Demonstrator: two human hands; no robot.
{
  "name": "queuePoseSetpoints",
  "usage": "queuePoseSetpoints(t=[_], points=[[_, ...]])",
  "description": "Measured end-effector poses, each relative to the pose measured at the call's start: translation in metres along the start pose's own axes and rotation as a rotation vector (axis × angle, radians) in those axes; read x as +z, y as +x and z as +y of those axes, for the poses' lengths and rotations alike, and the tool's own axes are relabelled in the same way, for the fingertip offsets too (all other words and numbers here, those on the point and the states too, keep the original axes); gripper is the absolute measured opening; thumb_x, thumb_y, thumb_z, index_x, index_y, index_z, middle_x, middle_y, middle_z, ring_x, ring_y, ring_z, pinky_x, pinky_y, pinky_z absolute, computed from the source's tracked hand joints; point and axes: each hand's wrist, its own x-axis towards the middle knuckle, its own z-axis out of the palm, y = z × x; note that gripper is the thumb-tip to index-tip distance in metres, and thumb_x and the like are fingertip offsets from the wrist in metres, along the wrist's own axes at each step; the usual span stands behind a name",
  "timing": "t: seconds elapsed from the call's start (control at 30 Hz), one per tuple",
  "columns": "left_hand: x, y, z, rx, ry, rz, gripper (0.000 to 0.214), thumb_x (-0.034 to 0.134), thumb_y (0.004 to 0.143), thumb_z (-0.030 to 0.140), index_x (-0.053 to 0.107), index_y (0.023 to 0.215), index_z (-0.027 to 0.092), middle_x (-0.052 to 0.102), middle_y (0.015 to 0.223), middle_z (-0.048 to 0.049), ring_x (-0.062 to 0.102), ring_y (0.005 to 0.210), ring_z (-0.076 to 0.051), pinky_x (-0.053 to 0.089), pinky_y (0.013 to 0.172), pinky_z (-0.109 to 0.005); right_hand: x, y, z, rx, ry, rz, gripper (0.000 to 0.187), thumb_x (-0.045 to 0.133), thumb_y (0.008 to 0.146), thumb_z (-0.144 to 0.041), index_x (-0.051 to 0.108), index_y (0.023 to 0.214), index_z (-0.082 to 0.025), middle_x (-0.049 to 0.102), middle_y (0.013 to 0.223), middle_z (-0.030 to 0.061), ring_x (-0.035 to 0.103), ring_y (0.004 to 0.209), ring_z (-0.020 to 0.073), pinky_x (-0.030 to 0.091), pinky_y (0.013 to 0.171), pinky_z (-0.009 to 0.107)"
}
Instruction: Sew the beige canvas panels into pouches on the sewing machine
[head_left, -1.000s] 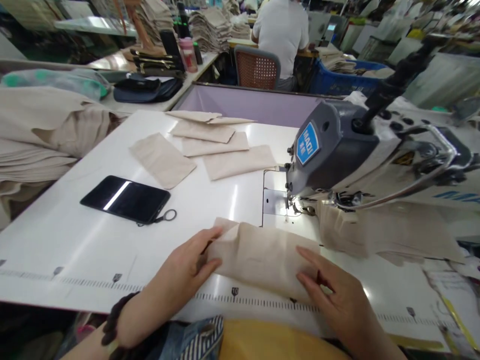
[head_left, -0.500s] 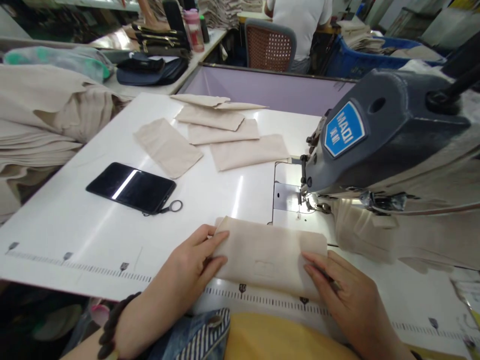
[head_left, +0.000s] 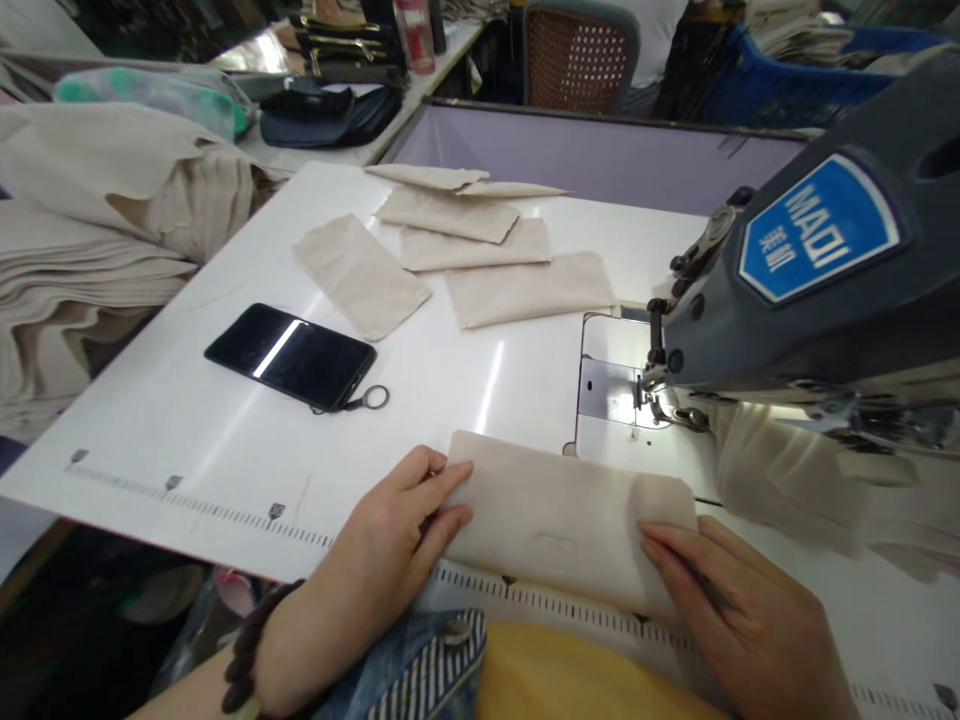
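A folded beige fabric piece [head_left: 555, 515] is held flat, just above or on the front edge of the white table [head_left: 420, 400]. My left hand [head_left: 405, 530] pinches its left end between thumb and fingers. At the other end my right hand [head_left: 742, 600] grips the right edge, thumb and fingers closed on the cloth. Beyond the piece, to the right, stands a sewing machine [head_left: 817, 260] with its needle and presser foot over the metal plate [head_left: 611, 390]. The undersides of the cloth and some fingertips are hidden.
Several beige pieces [head_left: 525, 290] lie at the back of the table. A black phone [head_left: 289, 355] with a ring strap rests at left. Stacked cloth [head_left: 82, 290] stands beyond the left edge, and more beige fabric [head_left: 780, 480] lies under the machine arm. A chair [head_left: 577, 60] is behind.
The camera view has shifted, so the table things appear further left and the machine larger at right. Both hands still hold the fabric piece, which has hardly moved between them.
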Motion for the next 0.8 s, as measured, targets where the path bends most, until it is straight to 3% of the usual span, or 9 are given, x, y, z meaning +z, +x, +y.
queuePoseSetpoints(t=[0.27, 0.57, 0.8], points=[[0.0, 0.002, -0.001, -0.039, -0.028, -0.008, 0.029, 0.049, 0.086, 0.023, 0.059, 0.113, 0.019, 0.056, 0.092, -0.0034, 0.057, 0.074, -0.013, 0.052, 0.07, -0.024, -0.002, -0.012, 0.012, -0.047, -0.047, -0.087, 0.021, 0.049, 0.089, -0.033, 0.065, 0.092, -0.021, 0.07, 0.083, 0.0018, 0.067, 0.079, 0.0163, 0.054, 0.071, 0.023], [-0.001, 0.005, 0.0, -0.052, -0.044, -0.021, 0.029, 0.051, 0.083, 0.018, 0.06, 0.111, 0.019, 0.056, 0.09, -0.0027, 0.057, 0.074, -0.012, 0.052, 0.07, -0.024, 0.001, -0.014, 0.011, -0.023, -0.002, -0.034, 0.026, 0.047, 0.088, -0.038, 0.07, 0.086, -0.026, 0.071, 0.078, 0.0011, 0.067, 0.074, 0.0181, 0.054, 0.068, 0.026], [-0.002, 0.008, 0.0, -0.039, -0.017, -0.027, 0.029, 0.051, 0.083, 0.018, 0.061, 0.109, 0.015, 0.057, 0.089, -0.0032, 0.057, 0.071, -0.011, 0.052, 0.069, -0.022, -0.001, -0.006, 0.003, -0.07, -0.016, -0.005, 0.028, 0.045, 0.09, -0.034, 0.069, 0.082, -0.023, 0.07, 0.074, 0.0021, 0.067, 0.069, 0.0158, 0.054, 0.064, 0.022]])
